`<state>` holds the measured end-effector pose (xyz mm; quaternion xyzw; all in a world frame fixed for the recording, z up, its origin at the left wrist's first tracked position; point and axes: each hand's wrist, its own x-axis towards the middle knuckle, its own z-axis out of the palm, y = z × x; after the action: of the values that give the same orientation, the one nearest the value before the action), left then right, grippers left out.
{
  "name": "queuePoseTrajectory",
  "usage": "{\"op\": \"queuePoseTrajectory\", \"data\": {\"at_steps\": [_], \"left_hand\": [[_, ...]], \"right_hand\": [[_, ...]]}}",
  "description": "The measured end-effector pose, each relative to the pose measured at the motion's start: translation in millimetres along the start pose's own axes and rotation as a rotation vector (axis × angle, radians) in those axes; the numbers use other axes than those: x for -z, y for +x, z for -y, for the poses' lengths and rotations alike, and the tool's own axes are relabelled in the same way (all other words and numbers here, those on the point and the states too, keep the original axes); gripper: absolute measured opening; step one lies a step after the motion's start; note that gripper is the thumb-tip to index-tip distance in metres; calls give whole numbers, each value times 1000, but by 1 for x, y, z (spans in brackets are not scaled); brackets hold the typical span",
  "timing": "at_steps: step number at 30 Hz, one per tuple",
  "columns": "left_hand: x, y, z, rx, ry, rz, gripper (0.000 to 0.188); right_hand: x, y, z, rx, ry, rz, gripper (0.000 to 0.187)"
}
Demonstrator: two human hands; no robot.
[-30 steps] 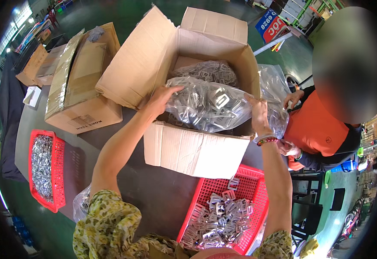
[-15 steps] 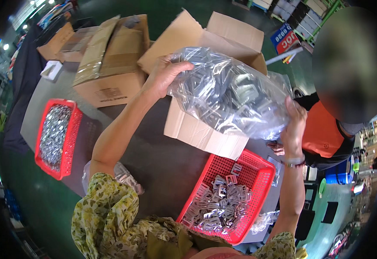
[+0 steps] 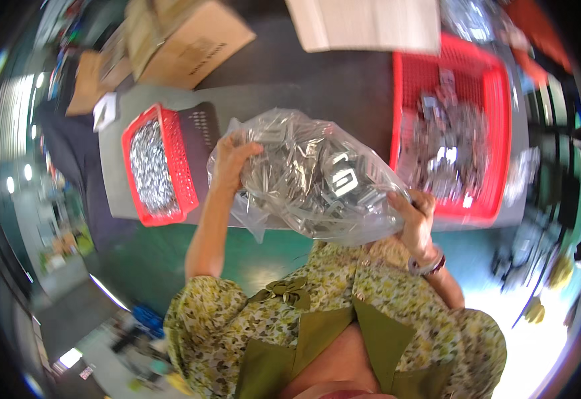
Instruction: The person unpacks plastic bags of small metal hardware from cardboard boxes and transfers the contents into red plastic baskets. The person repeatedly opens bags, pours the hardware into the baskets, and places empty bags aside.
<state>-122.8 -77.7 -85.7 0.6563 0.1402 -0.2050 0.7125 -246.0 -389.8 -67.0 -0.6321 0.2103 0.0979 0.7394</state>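
Observation:
A clear plastic bag (image 3: 307, 176) full of flat silver metal buckles hangs between my two hands, close to my body. My left hand (image 3: 232, 159) grips its left end, thumb over the plastic. At the lower right end my right hand (image 3: 415, 216) is closed on the bag. Right of it stands a red plastic basket (image 3: 507, 126) with loose metal buckles (image 3: 447, 149), blurred by motion. On the left a smaller red basket (image 3: 179, 153) is filled with small shiny metal pieces (image 3: 149, 166).
Cardboard boxes (image 3: 200, 46) stand at the far left of the dark table (image 3: 284, 73). An open carton's flap (image 3: 370, 26) reaches in at the far middle. More clear plastic (image 3: 467, 20) lies at the far right, near a co-worker's orange-red clothing (image 3: 543, 30).
Both hands have brought the bag from over the open carton back toward my body. The view has tilted down, so the baskets and boxes sit higher in it.

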Motion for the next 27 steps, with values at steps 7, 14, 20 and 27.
{"op": "queuePoseTrajectory", "data": {"at_steps": [7, 14, 20, 27], "left_hand": [[0, -12, 108, 13, -64, 64, 32], [38, 70, 173, -395, 638, 226, 8], [17, 103, 174, -574, 1314, 351, 37], [-56, 163, 71, 50, 956, 292, 105]], "right_hand": [[10, -60, -91, 134, -240, 15, 35], [-19, -60, -195, 1025, -811, 52, 23], [-16, -69, -275, 505, -1032, 38, 26], [35, -102, -329, -353, 345, -311, 70]]}}
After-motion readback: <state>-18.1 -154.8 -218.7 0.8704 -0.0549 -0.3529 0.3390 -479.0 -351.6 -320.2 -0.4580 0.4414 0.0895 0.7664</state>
